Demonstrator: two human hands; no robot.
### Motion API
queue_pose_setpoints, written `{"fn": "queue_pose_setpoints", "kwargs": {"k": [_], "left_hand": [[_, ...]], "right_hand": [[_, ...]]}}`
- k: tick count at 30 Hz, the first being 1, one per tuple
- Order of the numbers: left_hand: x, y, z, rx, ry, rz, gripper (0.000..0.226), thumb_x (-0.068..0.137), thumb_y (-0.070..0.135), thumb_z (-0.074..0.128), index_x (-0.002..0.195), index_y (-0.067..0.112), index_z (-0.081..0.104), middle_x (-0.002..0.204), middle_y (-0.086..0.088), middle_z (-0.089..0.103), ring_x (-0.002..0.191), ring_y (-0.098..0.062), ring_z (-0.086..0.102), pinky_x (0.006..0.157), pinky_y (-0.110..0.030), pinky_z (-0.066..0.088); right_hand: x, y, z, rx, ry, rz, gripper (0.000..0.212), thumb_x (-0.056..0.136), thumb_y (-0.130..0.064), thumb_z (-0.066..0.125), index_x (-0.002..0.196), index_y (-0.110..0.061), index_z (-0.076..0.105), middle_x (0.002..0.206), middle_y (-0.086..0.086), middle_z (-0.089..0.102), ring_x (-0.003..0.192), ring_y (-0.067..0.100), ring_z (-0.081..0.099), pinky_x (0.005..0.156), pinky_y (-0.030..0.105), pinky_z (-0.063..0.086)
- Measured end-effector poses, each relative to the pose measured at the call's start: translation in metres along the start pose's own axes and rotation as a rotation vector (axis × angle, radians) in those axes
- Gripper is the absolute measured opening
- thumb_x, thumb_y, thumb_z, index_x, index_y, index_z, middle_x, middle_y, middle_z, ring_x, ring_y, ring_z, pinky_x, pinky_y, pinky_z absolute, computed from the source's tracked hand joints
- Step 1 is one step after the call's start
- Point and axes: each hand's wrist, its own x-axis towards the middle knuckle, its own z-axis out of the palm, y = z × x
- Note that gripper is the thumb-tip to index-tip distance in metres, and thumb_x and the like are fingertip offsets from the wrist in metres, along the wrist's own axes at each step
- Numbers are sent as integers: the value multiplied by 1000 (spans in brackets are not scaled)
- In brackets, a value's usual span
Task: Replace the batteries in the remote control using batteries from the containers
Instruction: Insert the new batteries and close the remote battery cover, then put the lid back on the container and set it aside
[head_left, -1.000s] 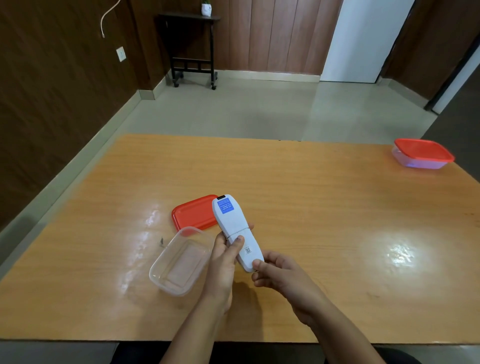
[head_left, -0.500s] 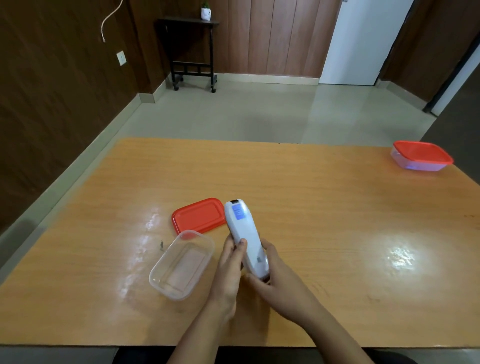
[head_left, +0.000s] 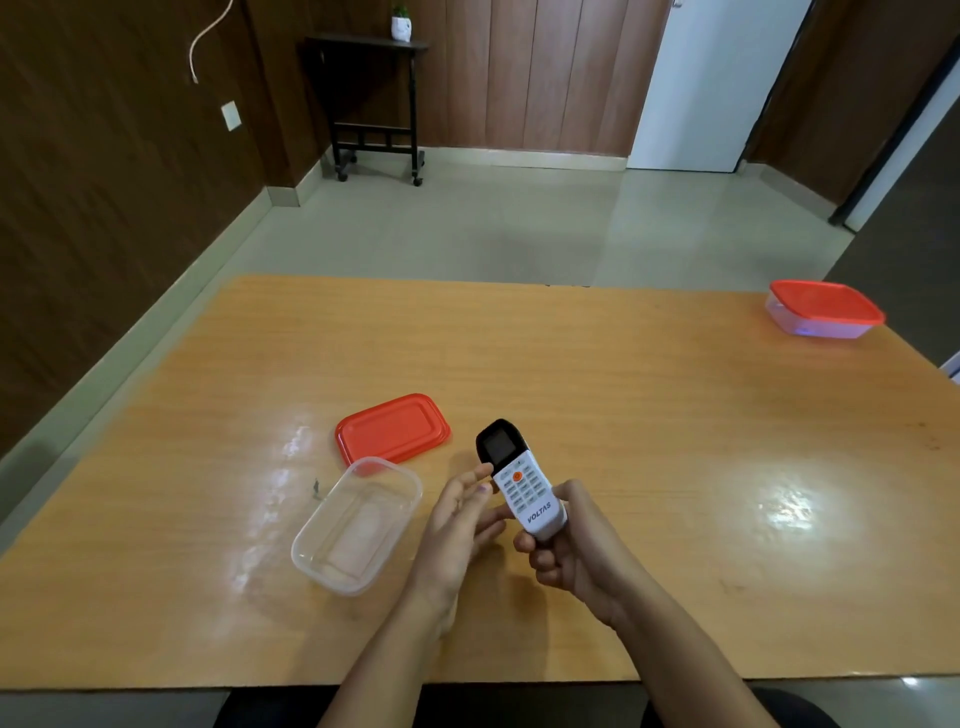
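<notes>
A white remote control (head_left: 521, 480) with a black screen end and an orange button faces up, buttons toward me. My right hand (head_left: 576, 551) grips its lower end with fingers curled round it. Beside the remote is my left hand (head_left: 460, 525), fingers straight and relaxed, its fingertips close to the remote's left side. An open clear plastic container (head_left: 358, 525) stands just left of my hands and looks empty. Its red lid (head_left: 392, 428) lies flat behind it. No batteries are visible.
A second clear container with a red lid (head_left: 823, 309) on it sits at the far right of the wooden table (head_left: 675, 415). A small dark speck (head_left: 315, 488) lies left of the open container. Beyond the table are floor and a black side table (head_left: 374, 98).
The remote has been turned over from back side up to buttons up. My right hand now holds it alone; my left hand has let go and opened beside it.
</notes>
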Motion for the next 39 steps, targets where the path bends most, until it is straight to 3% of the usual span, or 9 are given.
{"fn": "queue_pose_setpoints", "kwargs": {"k": [5, 11, 14, 17, 22, 27, 32, 35, 39], "left_hand": [[-1, 0, 2, -46, 31, -14, 24, 99, 19, 44, 117, 16, 60, 112, -2, 70, 94, -9, 70, 85, -22, 52], [0, 5, -1, 38, 103, 21, 22, 99, 15, 42, 108, 17, 62, 110, -5, 70, 96, -16, 68, 79, -21, 53], [-5, 13, -7, 142, 160, 226, 23, 98, 10, 45, 104, 19, 66, 104, -1, 72, 90, -15, 69, 78, -22, 53], [-12, 23, -20, 267, 257, 451, 24, 97, 10, 48, 101, 24, 67, 94, 10, 73, 84, -11, 69, 75, -20, 53], [-14, 33, -53, 468, 451, 565, 21, 95, 15, 52, 100, 29, 66, 94, 14, 71, 93, -3, 65, 76, -13, 48], [-7, 37, -85, 603, 592, 476, 20, 92, 18, 54, 106, 26, 64, 105, 12, 68, 103, -8, 61, 82, -26, 48], [-8, 35, -105, 757, 565, 251, 33, 84, 26, 62, 117, 28, 57, 119, 11, 63, 112, -16, 56, 89, -35, 47], [-13, 38, -119, 828, 527, 92, 45, 78, 24, 59, 122, 31, 52, 124, 12, 59, 114, -17, 54, 85, -32, 47], [-19, 35, -135, 1028, 464, -76, 53, 79, 31, 54, 130, 27, 45, 128, 2, 52, 116, -25, 52, 89, -38, 48]], "right_hand": [[7, -2, -1, 39, 32, 86, 51, 91, -35, 23, 98, -5, 64, 56, 4, 54, 42, 12, 35, 41, 21, 31], [7, 6, -4, -580, 377, -126, 42, 88, -58, 47, 104, -19, 43, 70, 3, 69, 47, 15, 57, 47, 27, 46], [6, 13, -7, -1025, 419, -168, 51, 81, -64, 53, 109, -24, 40, 88, -9, 65, 73, 14, 64, 62, 32, 51], [2, 12, -4, -1201, 459, -145, 59, 84, -62, 51, 127, -26, 33, 106, -6, 65, 88, 16, 64, 67, 33, 51], [-13, 0, 12, -1325, 605, -366, 57, 88, -64, 38, 134, -32, 28, 75, -7, 57, 67, 16, 55, 48, 27, 35], [35, -18, 58, -1312, 401, -680, 29, 90, -37, 52, 115, -25, 55, 87, -7, 58, 93, 19, 58, 71, 32, 43], [126, -52, 91, -1680, 83, -646, 76, 81, -36, 62, 147, -27, 26, 152, 8, 29, 140, 31, 25, 111, 45, 30], [155, -66, 97, -1884, -119, -439, 98, 77, -49, 67, 151, -33, 5, 162, -1, 4, 148, 24, 1, 117, 49, 8], [158, -74, 91, -1875, -160, -434, 92, 72, -50, 70, 148, -28, 23, 155, 1, 26, 140, 25, 31, 111, 45, 29]]}}
